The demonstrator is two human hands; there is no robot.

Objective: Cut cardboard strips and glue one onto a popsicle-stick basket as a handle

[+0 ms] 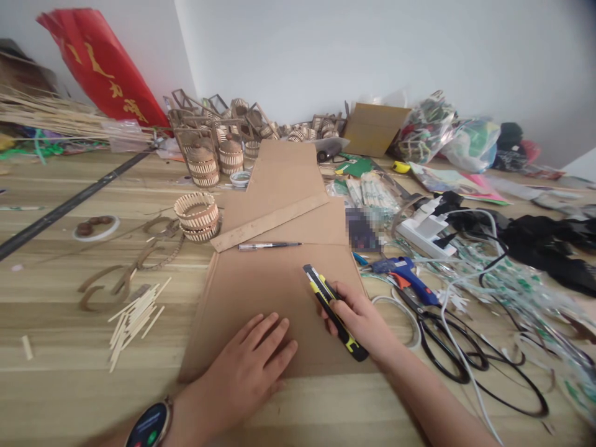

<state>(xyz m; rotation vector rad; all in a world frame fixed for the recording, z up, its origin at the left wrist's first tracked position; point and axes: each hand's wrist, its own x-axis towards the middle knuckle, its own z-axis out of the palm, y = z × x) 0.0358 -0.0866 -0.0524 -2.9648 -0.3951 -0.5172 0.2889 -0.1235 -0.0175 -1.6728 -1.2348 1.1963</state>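
My left hand (249, 366) lies flat with fingers spread on a brown cardboard sheet (261, 292) on the wooden table; a watch sits on that wrist. My right hand (361, 320) is closed round a yellow and black utility knife (333, 310), whose tip points up and left over the cardboard. A pen (270, 246) and a wooden ruler (270, 222) lie across the cardboard further back.
Loose wooden sticks (135, 320) and round woven baskets (198, 215) lie to the left. At right are a blue glue gun (405, 276), black scissors (442, 338), a white power strip (426, 233) and tangled cables. Boxes, bags and a red banner (100, 68) line the back wall.
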